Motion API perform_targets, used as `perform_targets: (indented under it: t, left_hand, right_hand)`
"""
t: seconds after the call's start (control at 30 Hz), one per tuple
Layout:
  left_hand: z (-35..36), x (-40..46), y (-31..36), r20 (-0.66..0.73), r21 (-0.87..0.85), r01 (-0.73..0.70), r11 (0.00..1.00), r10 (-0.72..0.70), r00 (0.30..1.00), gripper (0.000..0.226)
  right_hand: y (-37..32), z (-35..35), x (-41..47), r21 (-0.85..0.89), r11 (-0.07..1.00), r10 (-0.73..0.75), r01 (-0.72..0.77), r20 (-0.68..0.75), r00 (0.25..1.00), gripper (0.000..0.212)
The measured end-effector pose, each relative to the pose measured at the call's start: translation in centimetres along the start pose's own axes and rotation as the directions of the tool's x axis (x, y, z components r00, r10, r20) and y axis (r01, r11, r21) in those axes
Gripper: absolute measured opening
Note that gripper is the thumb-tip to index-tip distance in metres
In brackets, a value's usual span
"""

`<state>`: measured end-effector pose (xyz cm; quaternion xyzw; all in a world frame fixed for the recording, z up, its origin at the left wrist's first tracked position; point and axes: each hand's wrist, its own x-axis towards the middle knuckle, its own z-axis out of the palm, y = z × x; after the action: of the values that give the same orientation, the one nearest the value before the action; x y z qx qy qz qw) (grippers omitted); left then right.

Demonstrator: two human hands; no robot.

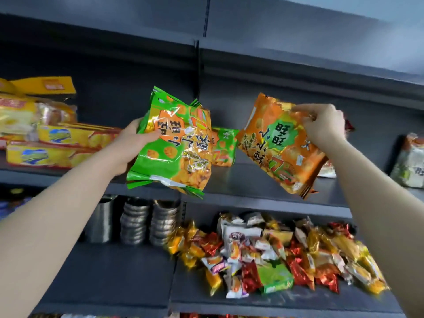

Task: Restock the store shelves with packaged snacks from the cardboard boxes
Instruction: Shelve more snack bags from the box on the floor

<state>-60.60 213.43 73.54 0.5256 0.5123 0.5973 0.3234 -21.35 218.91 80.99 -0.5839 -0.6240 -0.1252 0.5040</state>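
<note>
My left hand [132, 145] grips a stack of green snack bags [174, 143] by their left edge, held up in front of the middle shelf [241, 180]. My right hand [321, 125] pinches the top corner of an orange snack bag [277, 145], which hangs tilted over the same shelf. Behind the two, a smaller green bag [226, 146] stands on the shelf. No cardboard box is in view.
Yellow biscuit boxes [57, 145] are stacked at the shelf's left. A white-green bag [410, 161] stands at its right end. Below lie a heap of small wrapped snacks [275, 253] and stacked metal bowls [149, 221]. The upper shelf [298, 56] juts out overhead.
</note>
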Motion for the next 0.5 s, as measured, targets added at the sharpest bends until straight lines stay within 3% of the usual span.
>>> perform_targets:
  t: [0.2, 0.5]
  left_hand:
    - [6.6, 6.4, -1.1, -0.03, -0.037, 0.048, 0.998, -0.049, 0.998, 0.038]
    - [9.9, 12.1, -2.3, -0.004, 0.061, 0.097, 0.993, -0.097, 0.995, 0.066]
  right_hand:
    - [7.2, 7.0, 8.1, -0.102, 0.991, -0.07, 0.089, 0.18, 0.981, 0.042]
    - [11.7, 16.1, 14.4, -0.234, 0.96, -0.037, 0.153, 0.438, 0.898, 0.041]
